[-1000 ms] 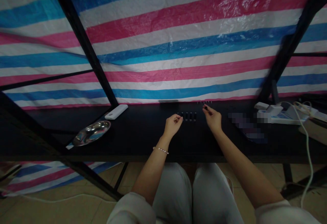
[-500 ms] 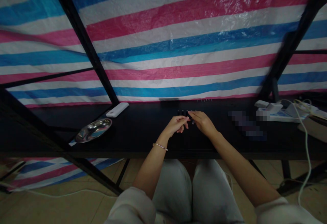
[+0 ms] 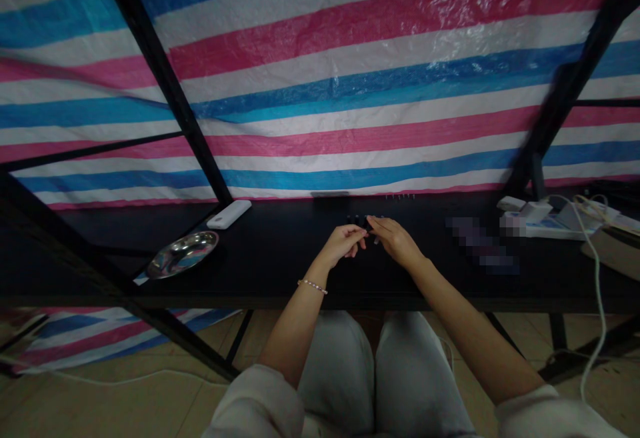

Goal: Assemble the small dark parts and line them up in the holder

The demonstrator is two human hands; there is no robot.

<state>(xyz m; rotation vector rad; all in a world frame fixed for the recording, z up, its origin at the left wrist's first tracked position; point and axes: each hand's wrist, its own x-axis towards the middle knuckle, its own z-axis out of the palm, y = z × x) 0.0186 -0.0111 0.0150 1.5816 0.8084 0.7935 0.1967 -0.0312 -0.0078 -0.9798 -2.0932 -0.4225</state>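
Note:
My left hand is over the middle of the black table, fingers bent and thumb and index tips pinched together. Opposite it, my right hand is closed too, its fingertips meeting those of the left. Whatever is pinched between them is too small and dark to name. A tiny greyish piece shows under the right fingers. Just beyond the fingertips stand several small dark pieces in a row, partly hidden by the hands.
On the left lie a shiny metal dish and a white oblong device. Several thin pins line the back edge. To the right are a blurred-out flat object and a white power strip with cables. Black frame posts flank the table.
Both hands stay in nearly the same place, fingertips together. The right fingers have shifted very slightly left, and the whole view has moved a little.

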